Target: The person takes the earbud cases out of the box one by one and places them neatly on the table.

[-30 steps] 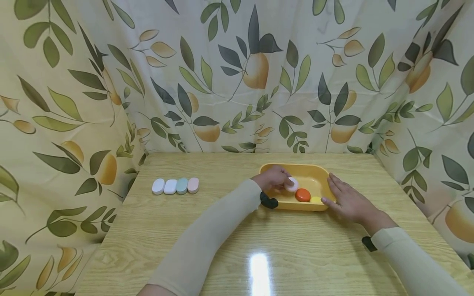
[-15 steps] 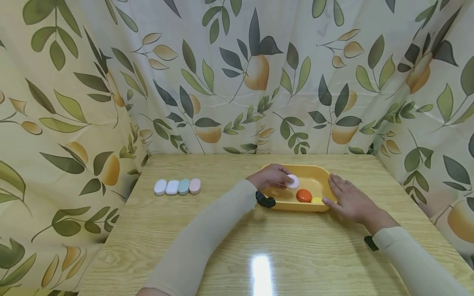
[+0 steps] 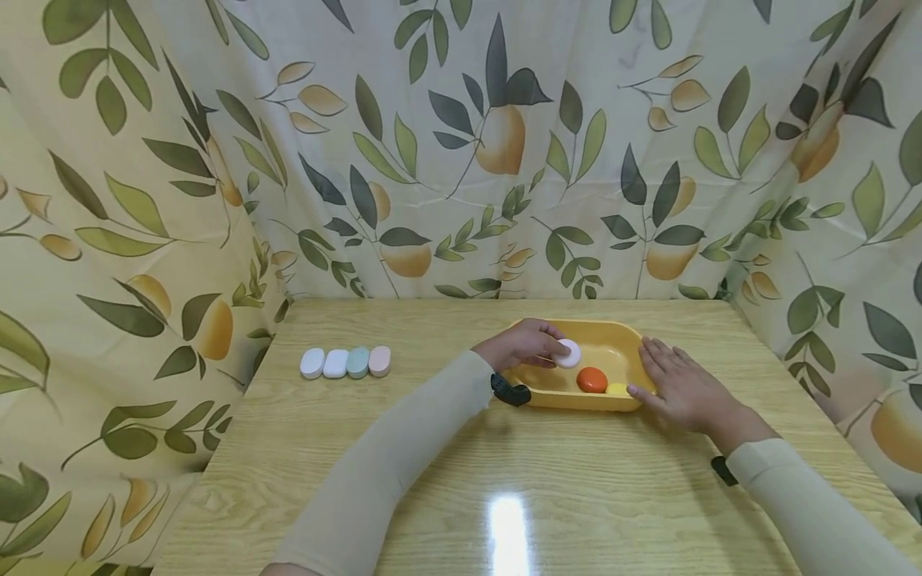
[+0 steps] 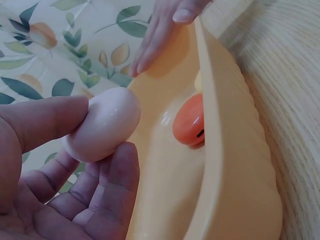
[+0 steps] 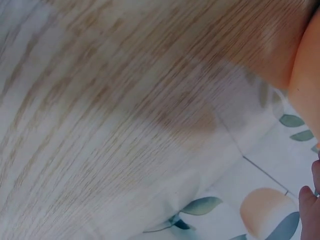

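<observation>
Low over the left part of a yellow-orange tray (image 3: 583, 402), my left hand (image 3: 520, 344) pinches a pale pink, smooth, rounded piece (image 3: 569, 354). In the left wrist view the thumb (image 4: 55, 115) presses one side of this glossy pink piece (image 4: 107, 125), with the fingers curled beneath. Inside the tray, a red-orange rounded piece (image 3: 592, 380) lies near the front wall, a small dark slot visible on its side. Beside it is a yellow piece (image 3: 616, 389), partly hidden by that wall. My right hand (image 3: 684, 392) rests with straight fingers along the tray's right end.
Towards the left of the wooden table (image 3: 446, 480), several rounded pieces stand in a row: two white ones (image 3: 312, 363), a pale green one (image 3: 358, 362) and a pink one (image 3: 379, 361). A leaf-and-fruit patterned curtain (image 3: 461, 160) hangs behind and along both sides.
My left hand has raised the pale pink piece slightly from beside the red-orange one, and the left forearm has shifted a little left. The right hand stays on the tray's end.
</observation>
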Tool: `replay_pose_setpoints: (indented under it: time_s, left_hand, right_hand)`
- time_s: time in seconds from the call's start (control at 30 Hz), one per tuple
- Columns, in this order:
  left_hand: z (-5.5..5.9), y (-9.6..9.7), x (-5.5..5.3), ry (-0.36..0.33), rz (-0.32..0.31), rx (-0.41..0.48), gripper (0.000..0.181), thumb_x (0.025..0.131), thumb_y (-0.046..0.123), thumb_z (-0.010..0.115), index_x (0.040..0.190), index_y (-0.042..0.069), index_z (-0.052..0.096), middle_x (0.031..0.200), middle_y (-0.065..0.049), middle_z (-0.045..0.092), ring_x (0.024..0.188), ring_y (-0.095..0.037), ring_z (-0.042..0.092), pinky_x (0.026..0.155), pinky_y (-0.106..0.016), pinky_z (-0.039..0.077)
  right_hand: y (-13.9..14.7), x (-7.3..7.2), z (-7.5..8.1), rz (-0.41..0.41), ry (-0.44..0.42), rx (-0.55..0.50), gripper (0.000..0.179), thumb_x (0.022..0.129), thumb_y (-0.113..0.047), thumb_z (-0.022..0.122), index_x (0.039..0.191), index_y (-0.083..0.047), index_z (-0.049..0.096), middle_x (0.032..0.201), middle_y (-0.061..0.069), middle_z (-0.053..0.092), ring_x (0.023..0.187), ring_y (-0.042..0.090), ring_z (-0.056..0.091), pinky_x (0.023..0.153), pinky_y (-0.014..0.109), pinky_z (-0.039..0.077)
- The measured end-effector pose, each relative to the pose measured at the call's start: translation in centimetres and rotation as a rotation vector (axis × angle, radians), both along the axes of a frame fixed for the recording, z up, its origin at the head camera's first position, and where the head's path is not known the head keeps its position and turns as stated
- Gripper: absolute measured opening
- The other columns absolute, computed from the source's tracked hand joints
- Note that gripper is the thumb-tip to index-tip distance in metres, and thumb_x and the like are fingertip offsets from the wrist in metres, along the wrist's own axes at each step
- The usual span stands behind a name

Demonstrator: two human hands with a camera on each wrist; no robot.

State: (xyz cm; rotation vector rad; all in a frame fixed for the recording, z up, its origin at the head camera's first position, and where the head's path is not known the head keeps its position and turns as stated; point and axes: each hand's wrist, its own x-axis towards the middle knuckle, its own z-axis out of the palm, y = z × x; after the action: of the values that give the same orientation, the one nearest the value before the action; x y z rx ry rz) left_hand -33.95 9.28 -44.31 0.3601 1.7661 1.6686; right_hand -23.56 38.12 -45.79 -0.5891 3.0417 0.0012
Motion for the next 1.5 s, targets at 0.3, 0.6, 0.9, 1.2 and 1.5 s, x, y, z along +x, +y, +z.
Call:
replay_pose_setpoints:
  time_s: [0.3, 0.6, 0.9, 1.2, 1.5]
  left_hand:
    - [0.2, -0.6, 0.9, -0.017, 0.032, -0.007, 0.016, 0.086, 0.003, 0.073, 0.099, 0.003, 0.063, 0.096, -0.010, 0.065, 0.079, -0.021, 0.064, 0.083, -0.040, 0.056]
    - [0.2, -1.8, 1.0, -0.032, 0.037, 0.014, 0.017, 0.088, 0.003, 0.071, 0.103, 0.002, 0.061, 0.098, -0.011, 0.064, 0.079, -0.021, 0.065, 0.073, -0.031, 0.058]
    - [0.6, -3.8, 1.1, -0.029, 0.047, 0.032, 0.020, 0.089, 0.004, 0.070, 0.107, 0.000, 0.061, 0.101, -0.010, 0.064, 0.085, -0.021, 0.065, 0.079, -0.035, 0.057]
    - [0.4, -5.7, 1.3, -0.029, 0.079, 0.032, 0.022, 0.089, 0.003, 0.070, 0.108, 0.000, 0.059, 0.103, -0.011, 0.063, 0.084, -0.022, 0.065, 0.075, -0.032, 0.058]
    - [0.1, -7.7, 1.5, -0.019, 0.112, 0.026, 0.021, 0.089, 0.002, 0.070, 0.107, -0.001, 0.060, 0.105, -0.012, 0.063, 0.088, -0.022, 0.065, 0.080, -0.036, 0.057]
  right_hand:
    - [-0.2, 0.1, 0.1, -0.006, -0.023, -0.023, 0.090, 0.100, -0.059, 0.037, 0.148, 0.014, 0.017, 0.155, 0.031, 0.012, 0.142, 0.046, 0.010, 0.115, 0.057, 0.006]
    - [0.0, 0.0, -0.4, -0.003, -0.018, -0.046, 0.088, 0.101, -0.057, 0.037, 0.148, 0.013, 0.015, 0.156, 0.030, 0.010, 0.143, 0.045, 0.008, 0.116, 0.055, 0.004]
    - [-0.2, 0.1, -0.1, -0.009, -0.020, -0.068, 0.088, 0.101, -0.056, 0.037, 0.149, 0.013, 0.013, 0.156, 0.030, 0.009, 0.142, 0.046, 0.008, 0.115, 0.055, 0.004]
    - [0.0, 0.0, -0.5, 0.000, 0.006, -0.078, 0.087, 0.100, -0.056, 0.039, 0.149, 0.013, 0.016, 0.156, 0.029, 0.011, 0.143, 0.045, 0.010, 0.116, 0.054, 0.004]
    - [0.1, 0.1, -0.3, -0.010, -0.005, -0.070, 0.087, 0.101, -0.056, 0.038, 0.149, 0.012, 0.013, 0.157, 0.029, 0.009, 0.143, 0.044, 0.007, 0.116, 0.053, 0.002]
